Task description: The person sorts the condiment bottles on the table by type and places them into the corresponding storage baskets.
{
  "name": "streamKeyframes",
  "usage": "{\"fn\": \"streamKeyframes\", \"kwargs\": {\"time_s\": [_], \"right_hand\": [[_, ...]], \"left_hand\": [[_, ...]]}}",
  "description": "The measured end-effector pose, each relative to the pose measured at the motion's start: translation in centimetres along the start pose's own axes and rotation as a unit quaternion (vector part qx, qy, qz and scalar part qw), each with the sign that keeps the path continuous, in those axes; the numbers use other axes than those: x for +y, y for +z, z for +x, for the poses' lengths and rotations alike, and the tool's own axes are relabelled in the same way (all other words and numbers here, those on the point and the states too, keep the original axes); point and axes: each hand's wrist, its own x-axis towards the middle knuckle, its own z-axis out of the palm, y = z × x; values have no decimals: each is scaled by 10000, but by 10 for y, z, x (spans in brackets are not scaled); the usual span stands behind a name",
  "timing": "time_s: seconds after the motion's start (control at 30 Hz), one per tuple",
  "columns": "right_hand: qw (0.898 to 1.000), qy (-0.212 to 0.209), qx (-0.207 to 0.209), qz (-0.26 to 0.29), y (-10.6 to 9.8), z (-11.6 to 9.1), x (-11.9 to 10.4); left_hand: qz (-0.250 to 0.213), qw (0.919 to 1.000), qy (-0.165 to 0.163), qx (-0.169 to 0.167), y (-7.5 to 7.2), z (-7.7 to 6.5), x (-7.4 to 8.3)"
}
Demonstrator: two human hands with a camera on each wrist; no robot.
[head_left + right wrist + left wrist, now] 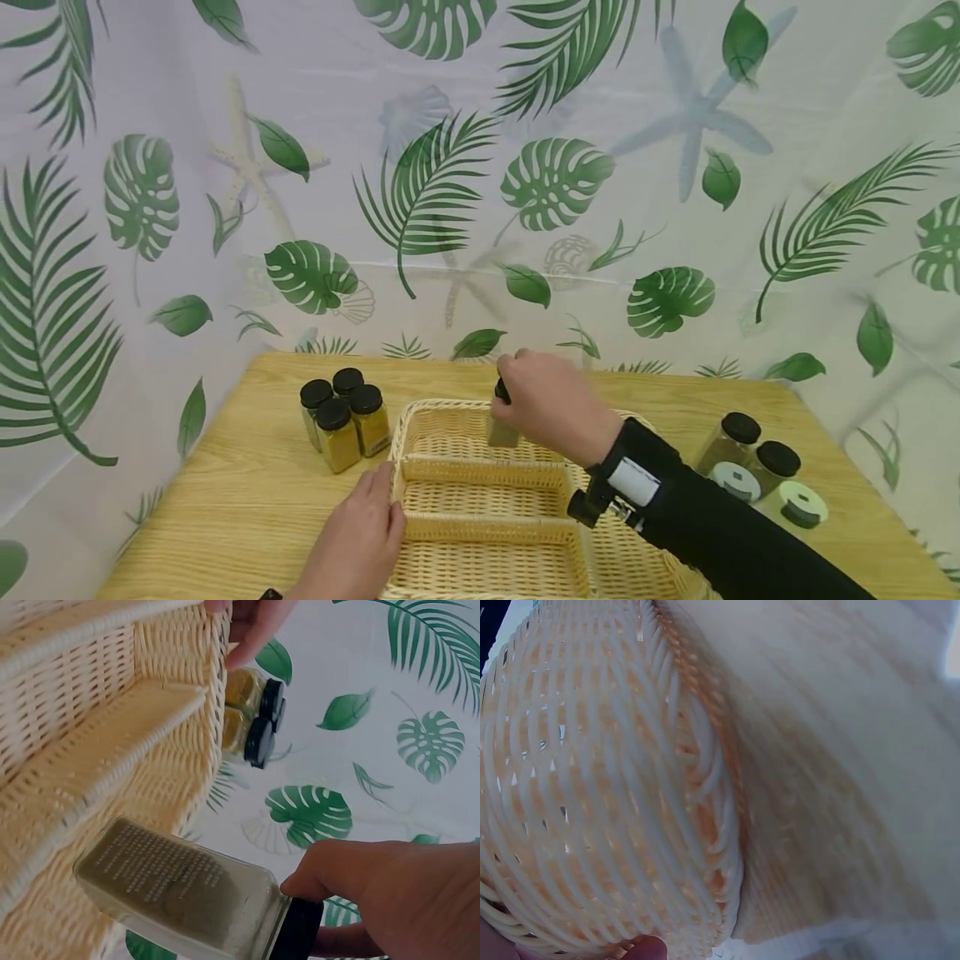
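Observation:
My right hand (558,404) grips a clear spice jar (180,889) by its black lid, with pale greyish powder inside and small print on its side. In the head view the jar hangs lid up over the far compartment of a woven wicker basket (491,525); whether its base touches the basket I cannot tell. My left hand (356,533) holds the basket's left rim, thumb on the inner side. Only a fingertip (649,949) shows in the left wrist view, below the wicker wall.
Several black-lidded jars of yellow spice (339,437) stand grouped left of the basket. To its right are two black-lidded jars (776,462), a white round item (735,481) and a pale green one (804,502). A leaf-print cloth (465,208) hangs behind the wooden table (202,517).

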Motion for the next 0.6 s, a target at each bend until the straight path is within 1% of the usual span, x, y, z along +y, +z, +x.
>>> {"fn": "streamKeyframes", "kwargs": {"time_s": [0.2, 0.37, 0.6], "right_hand": [[9996, -232, -132, 118, 25, 19, -20], [9991, -395, -136, 122, 38, 27, -32], [9986, -511, 16, 127, 51, 41, -45]], "left_hand": [[5, 9999, 125, 96, 2, -1, -6], [-2, 9999, 109, 93, 6, 2, -5], [-3, 10000, 78, -57, 3, 2, -9]]}}
